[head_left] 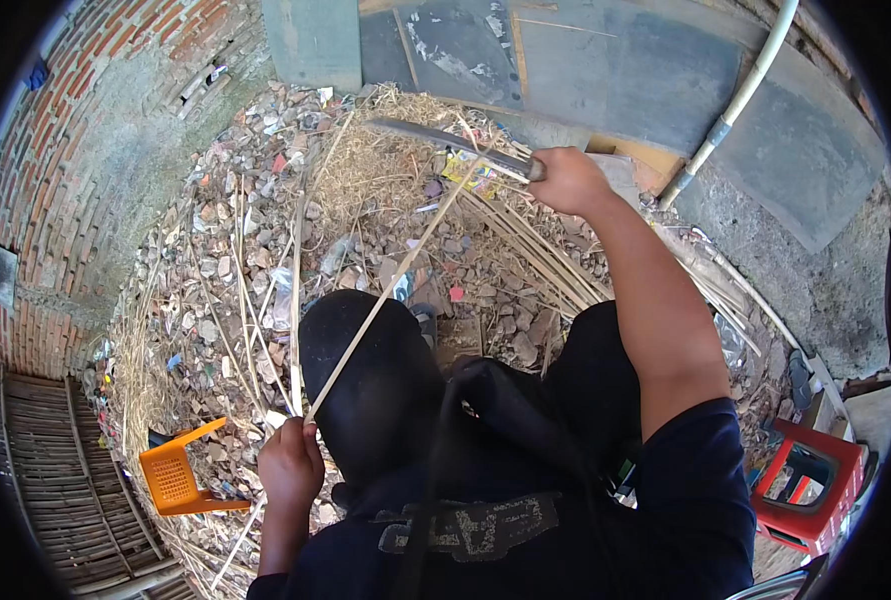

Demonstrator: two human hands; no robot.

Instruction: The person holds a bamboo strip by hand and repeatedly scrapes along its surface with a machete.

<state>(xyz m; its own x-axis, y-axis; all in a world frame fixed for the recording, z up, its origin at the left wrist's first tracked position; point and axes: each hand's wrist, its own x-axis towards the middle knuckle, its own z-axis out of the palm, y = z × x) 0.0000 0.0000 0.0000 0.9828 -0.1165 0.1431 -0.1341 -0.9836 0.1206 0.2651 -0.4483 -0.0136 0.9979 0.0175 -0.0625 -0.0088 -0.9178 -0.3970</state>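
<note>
My left hand [290, 463], at the lower left, is closed around the near end of a long, thin bamboo strip [397, 275]. The strip slants up and to the right across my dark-clothed knee. With my right hand [570, 182] stretched out ahead, I grip the handle of a machete [445, 136]. Its long dark blade points left and looks slightly blurred. Blade and strip cross near the strip's far end; whether they touch I cannot tell. Pale shavings [375, 170] lie heaped on the ground beneath the blade.
Several split bamboo strips [535, 250] lie ahead to the right, others [295, 300] at left. Rubble [220, 265] covers the ground. An orange plastic stool [172, 480] lies at left; a red one [815, 480] is at right. A brick wall [75, 180] and a pale pipe [735, 110] border the space.
</note>
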